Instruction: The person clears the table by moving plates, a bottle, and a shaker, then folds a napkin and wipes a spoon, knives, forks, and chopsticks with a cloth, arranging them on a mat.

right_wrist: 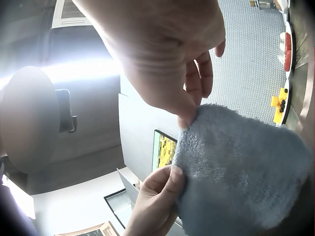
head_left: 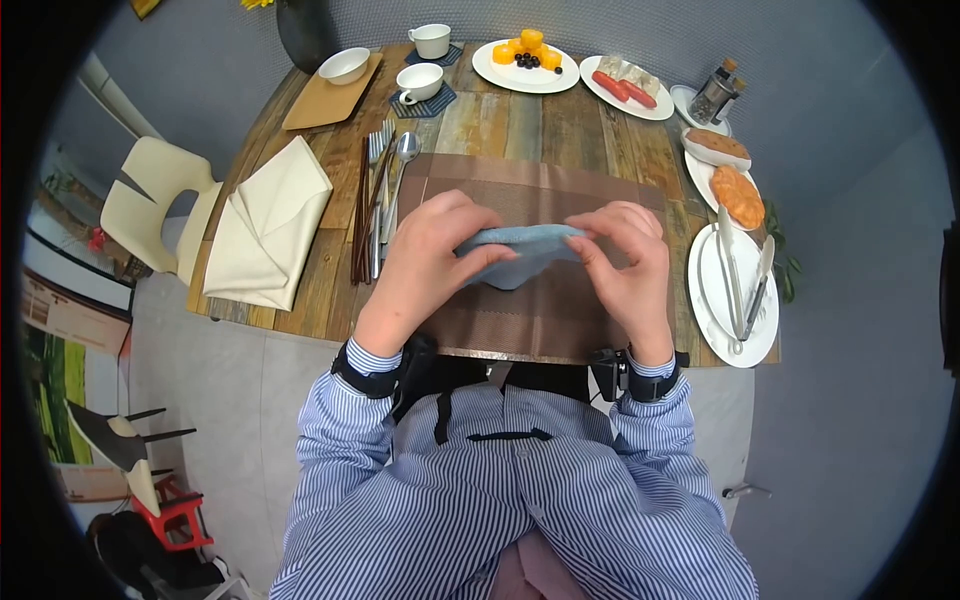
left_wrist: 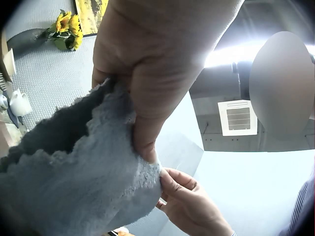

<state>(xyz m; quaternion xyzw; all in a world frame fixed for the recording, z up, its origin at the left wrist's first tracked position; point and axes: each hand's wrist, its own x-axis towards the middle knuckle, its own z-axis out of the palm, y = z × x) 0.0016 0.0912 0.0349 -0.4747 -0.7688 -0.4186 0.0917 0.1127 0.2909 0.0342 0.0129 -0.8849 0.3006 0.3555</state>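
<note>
Pale blue, fuzzy cloth (head_left: pixel 532 258) hangs between two hands, just above a brown placemat (head_left: pixel 540 330) on a wooden table (head_left: pixel 460 125). The left hand (head_left: pixel 425 262) pinches the cloth at its nine o'clock end, thumb clamped against the fingers. The right hand (head_left: pixel 632 258) pinches the three o'clock end between thumb and forefinger, its other fingers standing a little apart from the cloth. The left wrist view shows the cloth bent over, with a dark hollow between its layers.

Taking the placemat as the clock's centre, chopsticks (head_left: pixel 360 220), forks (head_left: pixel 376 150) and a spoon (head_left: pixel 407 147) lie at ten o'clock, near the left hand. A folded cream napkin (head_left: pixel 270 235) lies at nine. Two white cups (head_left: pixel 420 80) stand on dark coasters (head_left: pixel 440 102) at eleven, with a tray (head_left: pixel 322 110) beyond ten carrying a bowl (head_left: pixel 345 66). A plate (head_left: pixel 484 70) of yellow fruit and dark berries sits at twelve, sausages (head_left: pixel 637 93) on another plate at one, bread (head_left: pixel 718 146) at two, and metal tongs (head_left: pixel 728 265) on stacked plates (head_left: pixel 702 300) at three.
</note>
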